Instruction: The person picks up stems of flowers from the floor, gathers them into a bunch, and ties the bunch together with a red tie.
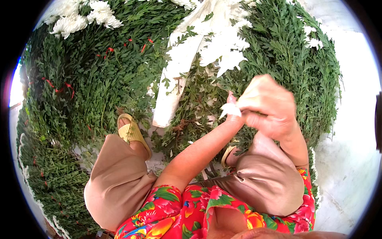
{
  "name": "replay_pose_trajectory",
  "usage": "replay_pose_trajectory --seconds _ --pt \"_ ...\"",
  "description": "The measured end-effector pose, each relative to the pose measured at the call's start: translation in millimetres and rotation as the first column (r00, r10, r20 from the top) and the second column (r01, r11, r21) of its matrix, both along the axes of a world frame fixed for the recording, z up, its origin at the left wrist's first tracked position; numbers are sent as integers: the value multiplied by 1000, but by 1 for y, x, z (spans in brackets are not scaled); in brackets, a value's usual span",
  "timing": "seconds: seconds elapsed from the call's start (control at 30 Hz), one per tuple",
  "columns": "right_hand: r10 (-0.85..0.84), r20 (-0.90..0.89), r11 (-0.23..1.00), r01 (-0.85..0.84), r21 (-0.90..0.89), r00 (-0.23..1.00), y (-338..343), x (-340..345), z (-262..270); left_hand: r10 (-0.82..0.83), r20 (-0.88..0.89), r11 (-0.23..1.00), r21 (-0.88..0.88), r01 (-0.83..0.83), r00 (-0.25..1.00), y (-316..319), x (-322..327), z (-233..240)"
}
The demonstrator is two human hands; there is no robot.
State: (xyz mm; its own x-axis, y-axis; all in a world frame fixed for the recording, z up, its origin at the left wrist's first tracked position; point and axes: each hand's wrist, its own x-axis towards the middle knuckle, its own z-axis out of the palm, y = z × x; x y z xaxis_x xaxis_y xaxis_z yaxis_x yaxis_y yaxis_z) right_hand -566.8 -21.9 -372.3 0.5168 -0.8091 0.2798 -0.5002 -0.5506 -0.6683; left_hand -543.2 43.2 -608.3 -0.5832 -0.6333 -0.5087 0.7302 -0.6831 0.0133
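My left hand (231,100) reaches up and to the right, with a white strip (230,110) wrapped around it near the wrist. Most of its fingers are hidden. Over it, my right hand (265,106) is blurred, its fingers curled and pinched together at the edge of the strip. Below and around both hands lie leafy green stems (206,98). White chrysanthemum blooms (223,47) rest just above them, partly overexposed. A long white wrapped bundle (171,98) slants down to the left of the hands.
Large piles of chrysanthemum stems lie at left (89,68) and right (286,56), the left one with red ties (110,50). More white blooms (70,25) sit at top left. My feet in yellow slippers (132,131) stand among leaves. Pale floor (343,167) shows at right.
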Motion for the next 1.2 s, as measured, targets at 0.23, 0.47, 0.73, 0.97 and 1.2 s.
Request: replay_pose_trajectory --seconds 0.23,0.47,0.73,0.97,1.2 --pt "-732 -127 631 737 242 669 48 -48 -67 152 671 760 -549 348 726 -3 19 18" --pt "-804 9 404 535 742 594 101 -85 -133 -218 423 929 -187 321 879 -19 43 74" --pt "-819 120 472 541 696 561 105 -71 -145 -193 374 892 -319 321 907 -23 58 61" --pt "-820 144 490 551 675 553 101 -58 -142 -289 164 940 -136 312 943 -20 53 45" --pt "-686 -191 721 691 -48 702 89 -41 -107 -261 124 960 -76 271 957 -24 55 17"
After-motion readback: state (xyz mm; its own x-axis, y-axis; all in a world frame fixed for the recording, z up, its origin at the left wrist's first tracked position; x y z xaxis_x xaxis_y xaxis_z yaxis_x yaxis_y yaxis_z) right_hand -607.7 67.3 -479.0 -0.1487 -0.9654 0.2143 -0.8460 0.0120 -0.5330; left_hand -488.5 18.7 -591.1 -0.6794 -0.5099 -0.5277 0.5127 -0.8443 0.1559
